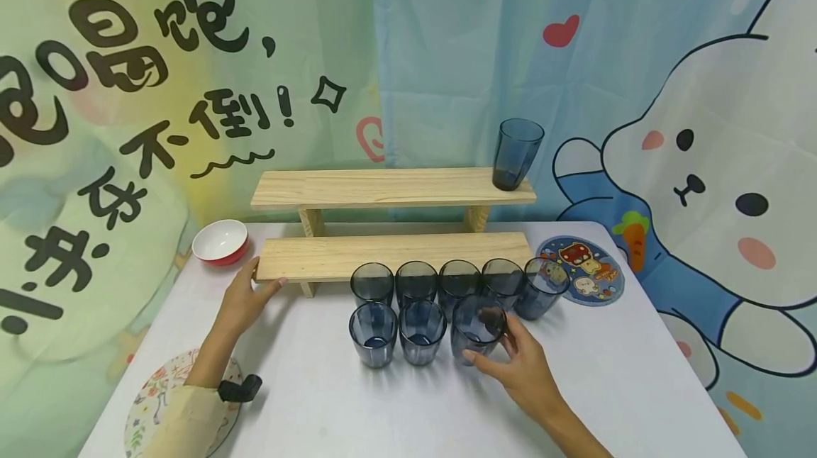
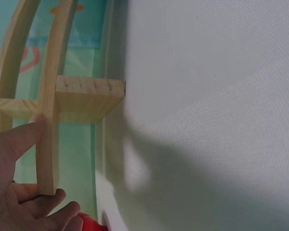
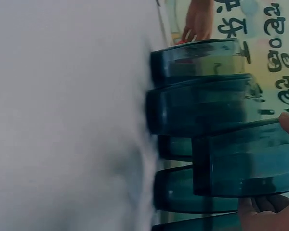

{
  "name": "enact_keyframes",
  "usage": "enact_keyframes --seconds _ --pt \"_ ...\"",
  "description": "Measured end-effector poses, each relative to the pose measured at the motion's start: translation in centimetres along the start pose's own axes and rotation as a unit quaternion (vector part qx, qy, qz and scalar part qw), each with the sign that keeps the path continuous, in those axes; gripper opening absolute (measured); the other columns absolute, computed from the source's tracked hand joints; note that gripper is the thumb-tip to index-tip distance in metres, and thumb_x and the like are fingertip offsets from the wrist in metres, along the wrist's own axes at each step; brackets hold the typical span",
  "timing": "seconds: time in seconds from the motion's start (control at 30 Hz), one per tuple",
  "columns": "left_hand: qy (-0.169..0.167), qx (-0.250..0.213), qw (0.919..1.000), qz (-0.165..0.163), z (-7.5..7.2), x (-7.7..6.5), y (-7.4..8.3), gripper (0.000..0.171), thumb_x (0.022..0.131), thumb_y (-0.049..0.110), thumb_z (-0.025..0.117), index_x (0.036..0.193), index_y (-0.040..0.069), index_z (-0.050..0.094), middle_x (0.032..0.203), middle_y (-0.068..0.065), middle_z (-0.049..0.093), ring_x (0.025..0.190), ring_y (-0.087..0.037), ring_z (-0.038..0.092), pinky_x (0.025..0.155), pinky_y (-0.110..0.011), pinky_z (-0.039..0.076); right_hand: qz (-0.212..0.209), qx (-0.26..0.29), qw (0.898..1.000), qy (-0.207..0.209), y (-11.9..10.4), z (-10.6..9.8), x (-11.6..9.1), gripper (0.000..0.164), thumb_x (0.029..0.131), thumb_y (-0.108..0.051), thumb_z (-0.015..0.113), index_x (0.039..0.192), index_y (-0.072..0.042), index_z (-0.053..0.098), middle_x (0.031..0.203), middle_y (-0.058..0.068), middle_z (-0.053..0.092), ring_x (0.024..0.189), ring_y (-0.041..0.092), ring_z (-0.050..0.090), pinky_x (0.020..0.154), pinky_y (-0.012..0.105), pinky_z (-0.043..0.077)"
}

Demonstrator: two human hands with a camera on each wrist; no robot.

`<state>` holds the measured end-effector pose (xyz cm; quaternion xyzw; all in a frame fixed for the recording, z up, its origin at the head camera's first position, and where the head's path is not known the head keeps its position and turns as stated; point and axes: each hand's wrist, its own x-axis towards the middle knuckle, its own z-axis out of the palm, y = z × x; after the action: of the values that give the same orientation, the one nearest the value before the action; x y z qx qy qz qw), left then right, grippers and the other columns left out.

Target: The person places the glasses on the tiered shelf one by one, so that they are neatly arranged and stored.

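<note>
My right hand [image 1: 520,369] grips a blue-tinted drinking glass [image 1: 477,327] between thumb and fingers. In the right wrist view the base of this glass [image 3: 245,161] hangs a little off the tablecloth. To its left stand two glasses, and behind them a row of several similar glasses [image 1: 373,284] lines the front of a two-tier wooden rack [image 1: 389,252]. My left hand [image 1: 245,298] holds the left end of the rack's lower board, thumb on one side and fingers on the other, as the left wrist view shows. One more glass [image 1: 517,153] stands on the upper board's right end.
A red and white bowl [image 1: 221,242] sits at the back left of the white table [image 1: 357,415]. A floral round mat [image 1: 149,401] lies partly beneath my left forearm. At the right back is a blue round mat [image 1: 590,270] with cartoon figures. A printed curtain [image 1: 440,54] hangs behind.
</note>
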<state>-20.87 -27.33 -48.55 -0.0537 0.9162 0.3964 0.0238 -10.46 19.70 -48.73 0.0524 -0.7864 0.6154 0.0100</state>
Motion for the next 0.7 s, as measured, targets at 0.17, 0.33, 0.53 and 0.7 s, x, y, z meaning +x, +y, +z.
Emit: enact_keyframes --seconds 0.17,0.33,0.53,0.7 --pt "0.001 -0.001 1.0 -0.001 0.1 0.1 -0.2 0.088 0.105 0.039 0.066 0.164 -0.008 0.019 0.162 -0.036 0.032 0.154 -0.052 0.027 0.124 -0.067 0.024 -0.003 -0.004 1.0 -0.006 -2.3 -0.8 0.0 0.077 0.085 -0.017 0.09 0.149 -0.001 0.049 0.156 0.017 0.049 0.152 0.036 0.041 0.114 0.01 0.034" --pt "0.003 0.001 1.0 0.0 0.1 0.1 -0.2 0.088 0.106 0.04 0.065 0.164 -0.008 0.02 0.163 -0.036 0.032 0.154 -0.053 0.026 0.124 -0.067 0.024 -0.013 -0.01 1.0 -0.006 -4.6 -1.7 0.7 0.076 0.088 -0.015 0.088 0.15 -0.001 0.048 0.158 0.017 0.045 0.154 0.037 0.038 0.113 0.012 0.036" --pt "0.0 0.001 1.0 0.001 0.0 0.2 -0.2 0.087 0.105 0.039 0.066 0.163 -0.008 0.021 0.162 -0.035 0.033 0.153 -0.052 0.028 0.124 -0.066 0.025 -0.054 -0.044 0.998 0.006 -6.8 -3.1 2.4 0.071 0.09 -0.015 0.086 0.15 -0.001 0.049 0.158 0.015 0.045 0.155 0.034 0.038 0.116 0.013 0.033" --pt "-0.001 0.002 1.0 0.005 -0.1 0.3 -0.3 0.086 0.105 0.037 0.066 0.163 -0.008 0.022 0.163 -0.036 0.032 0.153 -0.053 0.028 0.124 -0.066 0.025 -0.086 -0.07 0.994 0.021 -8.0 -3.9 4.5 0.064 0.092 -0.015 0.085 0.146 -0.002 0.053 0.152 0.013 0.049 0.152 0.033 0.043 0.116 0.012 0.033"
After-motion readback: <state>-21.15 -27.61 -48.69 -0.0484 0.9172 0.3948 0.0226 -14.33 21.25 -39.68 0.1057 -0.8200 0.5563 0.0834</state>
